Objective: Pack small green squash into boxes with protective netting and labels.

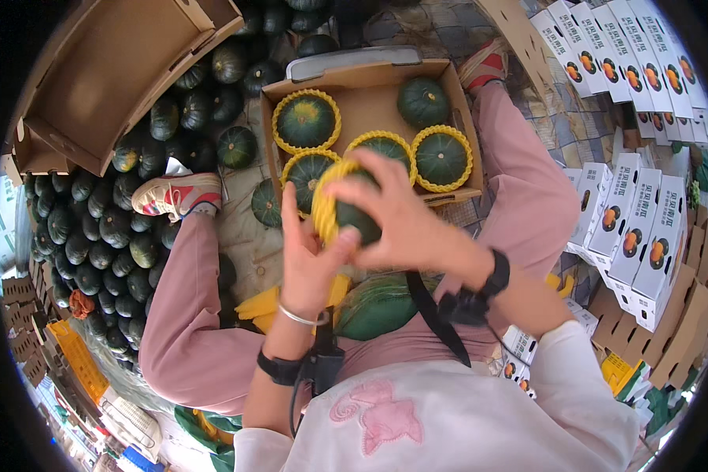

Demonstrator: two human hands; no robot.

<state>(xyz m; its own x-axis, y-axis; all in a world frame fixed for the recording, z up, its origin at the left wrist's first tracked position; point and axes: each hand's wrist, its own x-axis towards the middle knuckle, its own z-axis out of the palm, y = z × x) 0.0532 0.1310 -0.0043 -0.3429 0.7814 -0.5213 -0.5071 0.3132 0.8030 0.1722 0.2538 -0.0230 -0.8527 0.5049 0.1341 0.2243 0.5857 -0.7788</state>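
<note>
Between my two hands, above the near side of an open cardboard box, is a dark green squash with a yellow foam net sleeve around one side. My left hand supports the sleeve from the left and below. My right hand grips the squash from the right, slightly blurred. In the box, several squashes sit in yellow nets, one at the upper left and one at the right. A squash without a net lies in the upper right corner.
A large heap of loose squashes lies to the left, below an open cardboard box. Printed white cartons are stacked at the right. Yellow foam nets and a big green striped object lie between my legs.
</note>
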